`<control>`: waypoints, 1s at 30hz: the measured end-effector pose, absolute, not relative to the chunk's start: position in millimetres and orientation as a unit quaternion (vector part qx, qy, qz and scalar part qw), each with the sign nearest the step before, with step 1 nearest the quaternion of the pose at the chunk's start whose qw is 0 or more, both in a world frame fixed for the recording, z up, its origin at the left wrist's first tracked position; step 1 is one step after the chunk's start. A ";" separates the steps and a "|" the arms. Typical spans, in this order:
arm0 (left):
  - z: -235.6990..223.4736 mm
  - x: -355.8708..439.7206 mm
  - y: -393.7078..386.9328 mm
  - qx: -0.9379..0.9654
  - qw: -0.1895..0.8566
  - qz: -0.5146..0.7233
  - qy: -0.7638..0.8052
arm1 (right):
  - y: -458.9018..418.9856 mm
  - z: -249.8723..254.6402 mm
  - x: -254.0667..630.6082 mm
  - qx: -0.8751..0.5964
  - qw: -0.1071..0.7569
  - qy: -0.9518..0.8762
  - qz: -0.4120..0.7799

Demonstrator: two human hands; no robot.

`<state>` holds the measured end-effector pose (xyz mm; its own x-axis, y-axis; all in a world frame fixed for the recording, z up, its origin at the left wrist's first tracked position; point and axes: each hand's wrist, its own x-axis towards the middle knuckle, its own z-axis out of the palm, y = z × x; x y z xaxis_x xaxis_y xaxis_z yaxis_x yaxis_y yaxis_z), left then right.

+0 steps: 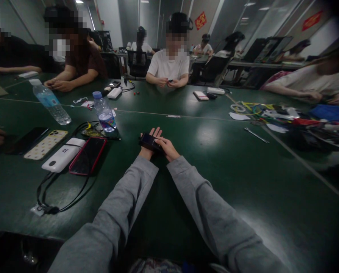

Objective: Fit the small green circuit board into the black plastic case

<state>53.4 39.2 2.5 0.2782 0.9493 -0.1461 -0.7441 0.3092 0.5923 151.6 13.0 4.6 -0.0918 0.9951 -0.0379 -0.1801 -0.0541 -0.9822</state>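
Observation:
Near the middle of the green table, my left hand is turned palm up with its fingers stretched out. Across its palm lies a small black box-like device, whose exact kind I cannot make out. From the right, my right hand grips the device's near end, thumb on top and fingers closed along its side. The underside of the device is hidden by the left palm. Grey sleeves cover both forearms.
To the left are a red-edged phone, a white power bank with a black cord, a patterned phone and two water bottles. On the right lie a wrench and a cable heap. Another person sits opposite.

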 end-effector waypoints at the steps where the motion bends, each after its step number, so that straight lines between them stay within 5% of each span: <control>1: 3.0 53.2 38.5 0.214 0.766 0.555 0.242 | 13.3 3.3 150.5 -0.440 0.514 -0.461 0.575; 30: -4.3 50.9 42.8 0.175 0.810 0.554 0.078 | -4.5 -13.5 155.0 -0.449 0.544 -0.646 0.292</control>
<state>50.9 42.8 -4.3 0.3751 0.9245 0.0674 -0.8698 0.3258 0.3706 155.0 -4.5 -13.5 -0.0045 0.8978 0.4405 0.2608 0.4263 -0.8662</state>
